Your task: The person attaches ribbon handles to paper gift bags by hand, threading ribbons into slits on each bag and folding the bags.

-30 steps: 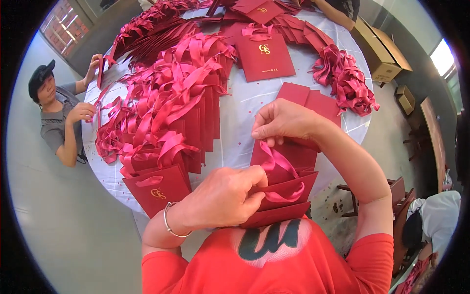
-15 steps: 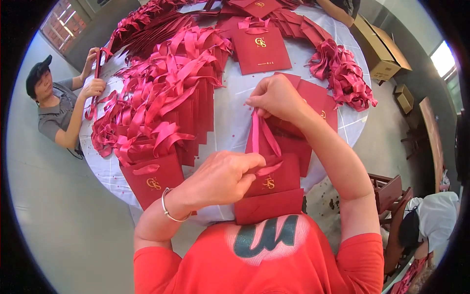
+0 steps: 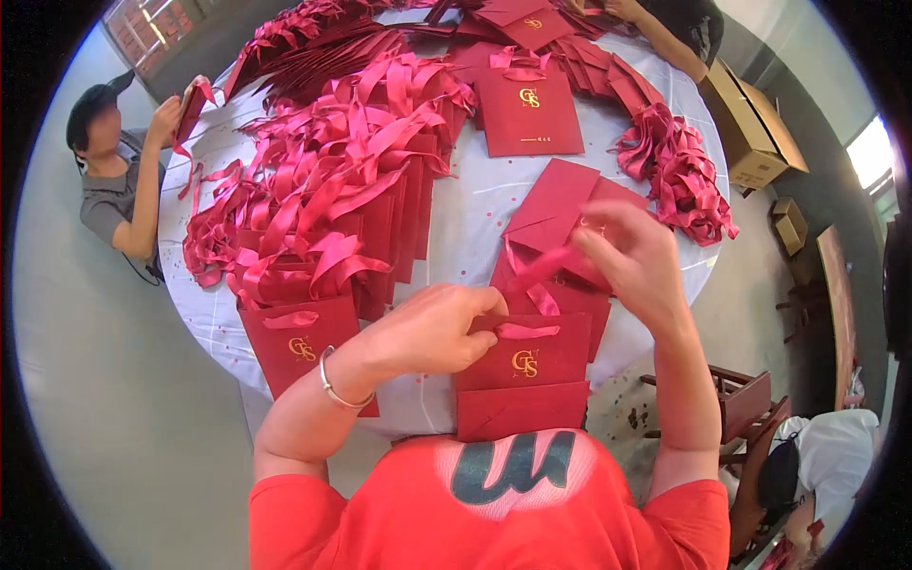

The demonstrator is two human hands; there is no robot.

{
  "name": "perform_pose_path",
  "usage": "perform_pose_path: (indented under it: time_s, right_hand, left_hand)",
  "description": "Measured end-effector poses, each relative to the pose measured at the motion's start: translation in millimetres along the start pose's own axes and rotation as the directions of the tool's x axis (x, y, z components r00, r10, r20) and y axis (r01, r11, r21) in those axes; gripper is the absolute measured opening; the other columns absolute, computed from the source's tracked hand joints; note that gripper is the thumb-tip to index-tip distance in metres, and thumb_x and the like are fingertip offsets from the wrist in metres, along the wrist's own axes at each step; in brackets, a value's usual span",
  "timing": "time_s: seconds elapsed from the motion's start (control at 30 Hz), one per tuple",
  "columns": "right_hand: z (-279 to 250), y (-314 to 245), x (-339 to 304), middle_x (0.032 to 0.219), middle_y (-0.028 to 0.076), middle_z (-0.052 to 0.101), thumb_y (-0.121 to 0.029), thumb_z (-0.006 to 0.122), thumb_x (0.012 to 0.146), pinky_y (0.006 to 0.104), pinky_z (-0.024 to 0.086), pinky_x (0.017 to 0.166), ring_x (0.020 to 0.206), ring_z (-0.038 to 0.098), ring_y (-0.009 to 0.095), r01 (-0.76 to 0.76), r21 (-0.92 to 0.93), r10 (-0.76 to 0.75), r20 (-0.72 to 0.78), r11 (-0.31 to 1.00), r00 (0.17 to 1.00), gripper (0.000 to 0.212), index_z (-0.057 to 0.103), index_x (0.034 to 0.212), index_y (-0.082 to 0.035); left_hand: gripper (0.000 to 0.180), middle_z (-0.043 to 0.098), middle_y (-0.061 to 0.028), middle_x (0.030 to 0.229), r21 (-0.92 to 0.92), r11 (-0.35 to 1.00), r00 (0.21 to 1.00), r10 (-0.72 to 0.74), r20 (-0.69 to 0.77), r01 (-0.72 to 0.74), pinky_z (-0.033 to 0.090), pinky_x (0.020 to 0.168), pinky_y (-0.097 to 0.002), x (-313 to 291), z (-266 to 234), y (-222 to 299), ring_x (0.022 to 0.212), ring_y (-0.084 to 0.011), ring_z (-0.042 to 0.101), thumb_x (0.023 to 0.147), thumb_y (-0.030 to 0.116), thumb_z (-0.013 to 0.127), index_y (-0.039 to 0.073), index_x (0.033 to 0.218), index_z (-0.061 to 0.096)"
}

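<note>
A red paper gift bag (image 3: 522, 359) with a gold emblem lies in front of me, a short pink ribbon (image 3: 528, 332) across its upper part. My left hand (image 3: 442, 328), with a silver bangle at the wrist, pinches the bag's top left corner. To the right and higher up, my right hand (image 3: 635, 258) is closed on a pink satin ribbon (image 3: 549, 269), which stretches leftward above the bag and is partly blurred. Under that ribbon lie more red bags (image 3: 553, 198), overlapping one another. The fingertips of my left hand are partly hidden behind the bag's edge.
Rows of red bags with pink ribbon handles (image 3: 332, 199) fill the table's left side. A heap of loose ribbons (image 3: 674, 176) lies at the right. Across the left edge a person (image 3: 119, 180) handles a bag; another person's arm (image 3: 665, 38) reaches in at the back. Cardboard boxes (image 3: 750, 133) stand beyond.
My right hand has moved right and toward me, drawing the ribbon out sideways from above the bag. My left hand stays at the bag's top. The person at left has raised their bag.
</note>
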State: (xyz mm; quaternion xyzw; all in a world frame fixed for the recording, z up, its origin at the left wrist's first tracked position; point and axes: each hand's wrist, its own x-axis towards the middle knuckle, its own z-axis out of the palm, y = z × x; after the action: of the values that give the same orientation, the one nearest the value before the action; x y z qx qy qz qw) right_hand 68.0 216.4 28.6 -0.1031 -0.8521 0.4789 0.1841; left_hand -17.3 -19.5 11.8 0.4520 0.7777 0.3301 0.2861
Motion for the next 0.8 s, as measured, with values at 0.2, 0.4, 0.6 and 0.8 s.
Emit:
perform_pose_path:
  time_s: [0.2,0.4,0.6,0.8]
  right_hand:
    - [-55,37,-86,0.079,0.007,0.069,-0.009,0.065,0.09,0.0234,0.051,0.056,0.064,0.061,0.008,-0.388,0.222,0.396,0.007,0.895,0.918,0.015,0.068,0.099,0.003]
    - [-36,48,-142,0.085,0.006,0.07,-0.011,0.072,0.082,0.0252,0.051,0.06,0.067,0.063,0.011,-0.435,0.494,0.273,0.367,0.752,0.889,0.031,0.065,0.108,0.006]
    - [0,9,-118,0.093,0.003,0.069,-0.012,0.07,0.09,0.0226,0.049,0.068,0.078,0.061,0.007,-0.251,0.45,0.27,0.021,0.857,0.962,0.029,0.065,0.112,0.007]
    - [-22,-12,-71,0.094,0.003,0.068,0.005,0.071,0.084,0.023,0.052,0.071,0.081,0.062,0.008,-0.012,0.295,0.101,-0.291,0.956,0.951,0.03,0.066,0.113,0.005]
  left_hand:
    - [0.019,0.067,-0.0019,0.074,-0.384,0.904,0.982,-0.183,0.05,0.188,0.043,0.047,-0.0238,3,-8,1,0.051,-0.0053,0.054,0.087,0.008,0.067,-0.001,0.104,0.065]
    - [0.016,0.065,-0.0026,0.074,-0.662,0.735,0.971,-0.235,-0.046,0.147,0.037,0.043,-0.0203,7,-18,0,0.046,-0.004,0.051,0.092,0.007,0.066,-0.004,0.104,0.064]
    - [0.018,0.067,-0.0043,0.081,-0.712,0.694,0.976,-0.211,-0.055,0.11,0.04,0.043,-0.0199,9,-2,-5,0.049,-0.0056,0.056,0.092,0.003,0.065,-0.003,0.108,0.062]
    - [0.025,0.067,-0.0059,0.096,-0.758,0.641,0.94,-0.171,-0.295,-0.121,0.046,0.049,-0.0203,5,-5,0,0.06,-0.0086,0.063,0.093,0.002,0.062,-0.001,0.118,0.058]
